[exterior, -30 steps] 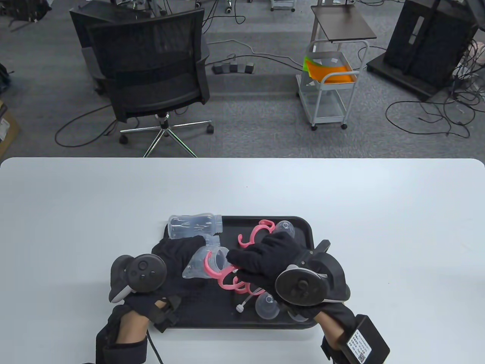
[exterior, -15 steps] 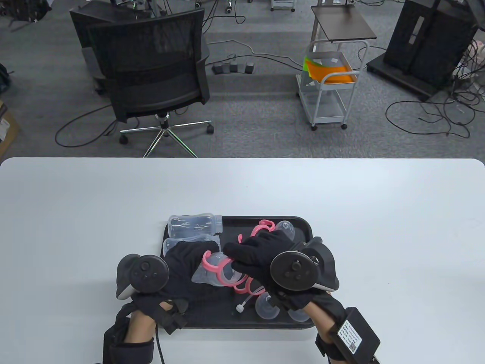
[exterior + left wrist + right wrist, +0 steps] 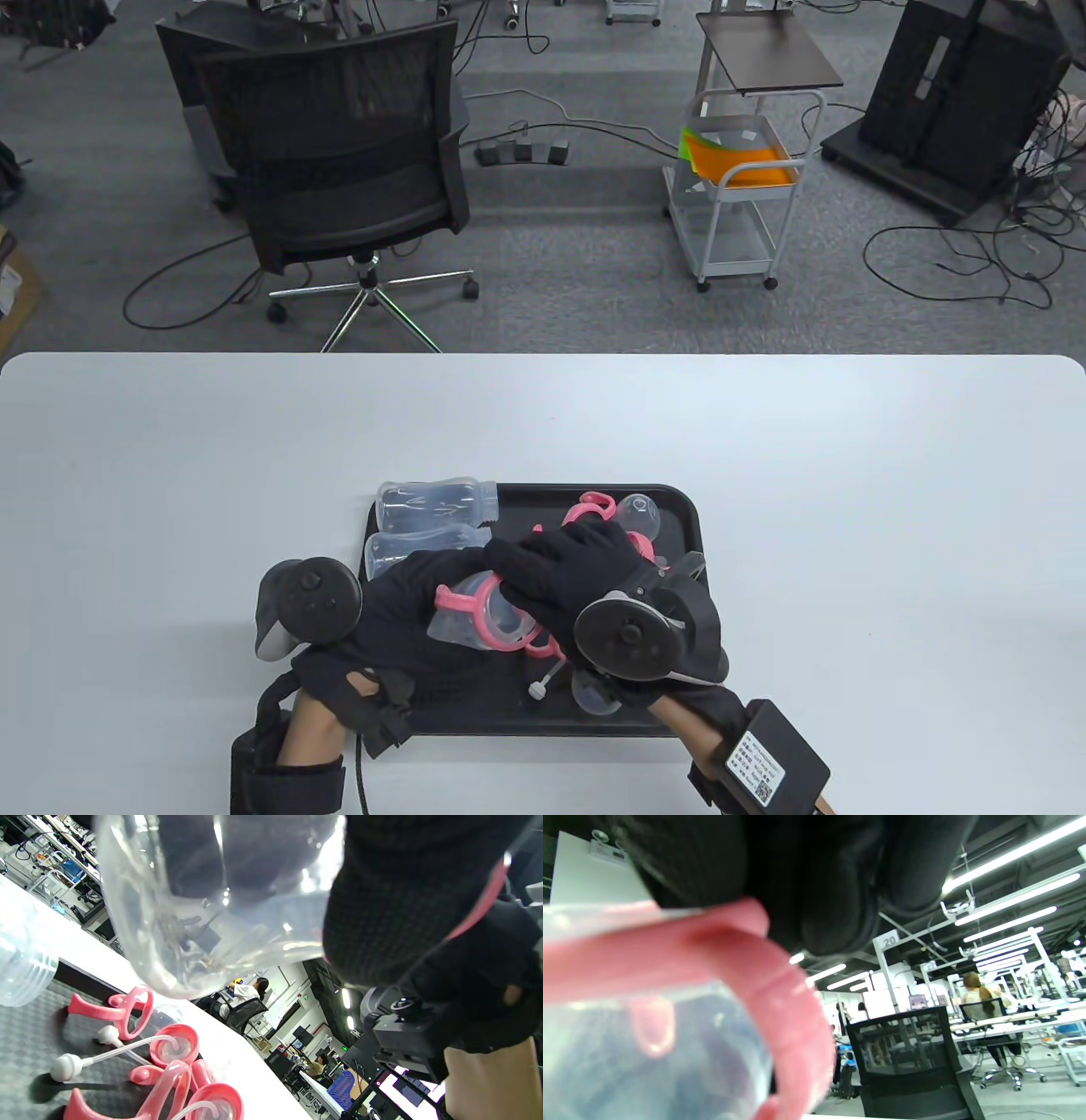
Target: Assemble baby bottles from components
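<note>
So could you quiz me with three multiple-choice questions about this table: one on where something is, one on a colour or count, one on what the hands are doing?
1. Where do the loose parts lie?
A. on a black tray
B. on the chair
C. on the floor

2. What colour is the ring at the held bottle's neck?
A. green
B. pink
C. yellow

3. What is the left hand doing?
A. resting flat on the table
B. gripping a clear bottle
C. pointing upward

Answers:
1 A: parts lie on the black tray.
2 B: the ring is pink.
3 B: the left hand grips the clear bottle, while the right hand holds the ring.

Open-plan lab: office chair point(image 3: 339, 144), floor cables point(image 3: 959, 255), rolling cart point(image 3: 738, 187).
</note>
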{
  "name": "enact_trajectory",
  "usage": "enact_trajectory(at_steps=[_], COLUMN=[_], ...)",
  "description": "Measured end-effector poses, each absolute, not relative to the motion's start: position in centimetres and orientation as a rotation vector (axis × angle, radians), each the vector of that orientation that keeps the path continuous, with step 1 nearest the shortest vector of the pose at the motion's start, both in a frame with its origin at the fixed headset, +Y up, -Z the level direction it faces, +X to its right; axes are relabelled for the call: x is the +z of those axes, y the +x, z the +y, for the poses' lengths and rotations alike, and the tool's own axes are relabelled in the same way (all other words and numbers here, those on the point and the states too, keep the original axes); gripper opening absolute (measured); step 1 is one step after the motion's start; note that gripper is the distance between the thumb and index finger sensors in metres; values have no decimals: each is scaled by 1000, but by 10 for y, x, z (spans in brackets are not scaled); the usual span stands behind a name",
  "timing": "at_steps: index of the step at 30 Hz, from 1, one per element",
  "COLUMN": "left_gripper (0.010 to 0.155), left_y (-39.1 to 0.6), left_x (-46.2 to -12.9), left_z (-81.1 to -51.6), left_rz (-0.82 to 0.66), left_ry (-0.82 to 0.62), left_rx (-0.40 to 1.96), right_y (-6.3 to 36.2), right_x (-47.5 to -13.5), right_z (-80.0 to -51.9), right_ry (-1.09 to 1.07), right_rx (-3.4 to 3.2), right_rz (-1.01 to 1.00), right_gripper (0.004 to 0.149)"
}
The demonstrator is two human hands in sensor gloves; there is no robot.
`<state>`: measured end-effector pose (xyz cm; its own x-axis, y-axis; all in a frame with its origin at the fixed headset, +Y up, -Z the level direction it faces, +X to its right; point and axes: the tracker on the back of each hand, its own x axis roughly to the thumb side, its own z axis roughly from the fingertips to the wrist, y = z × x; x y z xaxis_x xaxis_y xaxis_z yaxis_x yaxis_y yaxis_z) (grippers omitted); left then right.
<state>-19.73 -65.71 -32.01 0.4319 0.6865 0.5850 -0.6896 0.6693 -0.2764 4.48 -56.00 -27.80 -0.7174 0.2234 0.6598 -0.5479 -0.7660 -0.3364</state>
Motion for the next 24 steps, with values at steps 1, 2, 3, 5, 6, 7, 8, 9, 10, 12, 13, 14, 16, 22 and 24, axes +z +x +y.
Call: enact_trajectory(at_steps=[1, 2, 3, 5, 6, 7, 8, 9, 10, 12, 13, 14, 16, 22, 24], left_gripper=[101, 100, 100, 100, 100, 100, 100, 100, 100, 100, 100, 100, 100, 100, 100], left_y=[-198, -198, -198, -198, -199, -199, -199, -199, -199, -199, -199, -199, -198, -203, -207], left_x=[-320, -320, -320, -321, -321, -322, -322, -322, -322, -322, -322, -322, -324, -324, -325], left_z=[-657, -656, -657, -658, -659, -659, -659, -659, -659, -659, -660, -660, -662, -661, -660], left_rz=[-733, -734, -730, -732, -735, -743, -742, -742, -745, -755, -746, -745, -753, -769, -754], left_ry=[10, 10, 5, -5, -5, -26, -22, -15, -35, -18, -37, -37, -42, -30, -14], left_rx=[877, 881, 867, 870, 876, 882, 883, 884, 886, 911, 880, 874, 899, 982, 995], right_y=[45, 44, 43, 43, 43, 43, 42, 41, 40, 37, 36, 36, 37, 46, 52], right_x=[-276, -275, -274, -271, -271, -271, -271, -271, -270, -273, -275, -277, -281, -287, -285], right_z=[-560, -560, -559, -558, -558, -558, -559, -559, -560, -563, -565, -566, -567, -564, -558], right_ry=[831, 841, 847, 857, 866, 860, 867, 876, 882, 905, 916, 931, 942, 925, 899], right_rx=[2465, 2465, 2488, 2514, 2519, 2535, 2559, 2571, 2574, 2610, 2623, 2629, 2578, 2435, 2401], right_rz=[-777, -804, -826, -847, -854, -859, -848, -837, -846, -796, -731, -681, -557, -443, -484], right_gripper=[45, 42, 41, 40, 40, 41, 41, 42, 42, 45, 46, 49, 52, 60, 64])
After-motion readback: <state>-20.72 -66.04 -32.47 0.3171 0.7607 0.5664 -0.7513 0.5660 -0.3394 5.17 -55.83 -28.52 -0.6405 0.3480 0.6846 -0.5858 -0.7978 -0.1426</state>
